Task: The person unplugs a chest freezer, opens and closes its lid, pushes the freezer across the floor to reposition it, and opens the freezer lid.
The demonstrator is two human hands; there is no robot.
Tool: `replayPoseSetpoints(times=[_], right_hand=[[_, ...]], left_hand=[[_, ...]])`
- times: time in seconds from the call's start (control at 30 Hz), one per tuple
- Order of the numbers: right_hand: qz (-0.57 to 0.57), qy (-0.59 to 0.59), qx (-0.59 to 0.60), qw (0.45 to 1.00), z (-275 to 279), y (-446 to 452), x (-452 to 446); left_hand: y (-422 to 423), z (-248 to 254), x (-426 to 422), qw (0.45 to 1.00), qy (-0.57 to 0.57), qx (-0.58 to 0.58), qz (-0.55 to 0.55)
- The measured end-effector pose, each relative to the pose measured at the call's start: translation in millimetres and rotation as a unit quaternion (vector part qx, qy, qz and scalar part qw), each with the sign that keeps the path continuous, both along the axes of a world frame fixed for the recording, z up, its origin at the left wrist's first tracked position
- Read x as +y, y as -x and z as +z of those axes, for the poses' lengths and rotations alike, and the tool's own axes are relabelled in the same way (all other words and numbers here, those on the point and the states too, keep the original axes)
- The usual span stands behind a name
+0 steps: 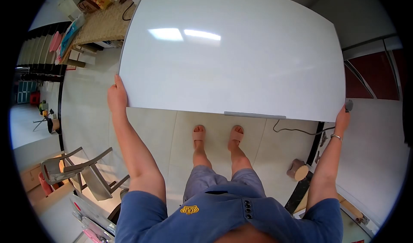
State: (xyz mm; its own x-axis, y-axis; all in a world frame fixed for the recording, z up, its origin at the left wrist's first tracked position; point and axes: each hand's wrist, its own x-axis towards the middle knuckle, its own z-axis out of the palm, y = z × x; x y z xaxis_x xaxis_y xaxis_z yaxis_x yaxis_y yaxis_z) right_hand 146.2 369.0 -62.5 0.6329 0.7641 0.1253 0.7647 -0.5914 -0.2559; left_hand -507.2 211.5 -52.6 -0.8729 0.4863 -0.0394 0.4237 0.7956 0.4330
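Note:
A large white board with a glossy surface and thin grey edging spans the upper middle of the head view, light reflecting off it. My left hand grips its left edge near the lower corner, thumb along the side. At the lower right corner, my right hand is closed on the board's edge, beside a small dark grey piece. A grey tray strip runs along the board's near edge. The fingers behind the board are hidden.
A chair stands at lower left. At upper left is a table with bags and boxes. A wooden stump and a black cable lie right of my feet. A dark red-panelled cabinet is at right.

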Motion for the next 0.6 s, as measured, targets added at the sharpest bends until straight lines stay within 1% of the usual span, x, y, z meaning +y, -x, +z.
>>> replayPoseSetpoints(times=[0.07,0.13,0.2,0.27,0.33,0.43,0.6], right_hand=[[0.007,0.003,0.007,1.0,-4.1,-8.6,1.1],[0.014,0.006,0.015,1.0,-5.4,-11.1,0.7],[0.007,-0.006,0.041,0.999,-5.1,-8.5,-0.6],[0.019,-0.011,0.032,0.999,-13.9,-26.4,0.3],[0.033,-0.014,0.024,0.999,-12.1,-23.0,-0.3],[0.02,-0.043,0.032,0.998,-8.5,-14.2,-11.3],[0.008,-0.012,0.033,0.999,-1.0,-3.7,-42.3]], left_hand=[[-4.7,1.6,-4.9,1.0,0.009,-0.018,0.004],[-9.7,3.1,-6.8,0.999,0.036,-0.001,0.023],[-8.4,0.5,-4.8,0.999,0.024,0.007,0.029],[-7.3,-0.7,-2.9,0.999,0.008,0.013,0.039],[-3.3,-0.8,-1.4,0.999,0.025,0.003,0.035],[5.0,-0.9,-0.2,0.999,0.032,0.017,0.017],[13.4,4.0,-2.1,0.999,0.025,0.01,0.018]])
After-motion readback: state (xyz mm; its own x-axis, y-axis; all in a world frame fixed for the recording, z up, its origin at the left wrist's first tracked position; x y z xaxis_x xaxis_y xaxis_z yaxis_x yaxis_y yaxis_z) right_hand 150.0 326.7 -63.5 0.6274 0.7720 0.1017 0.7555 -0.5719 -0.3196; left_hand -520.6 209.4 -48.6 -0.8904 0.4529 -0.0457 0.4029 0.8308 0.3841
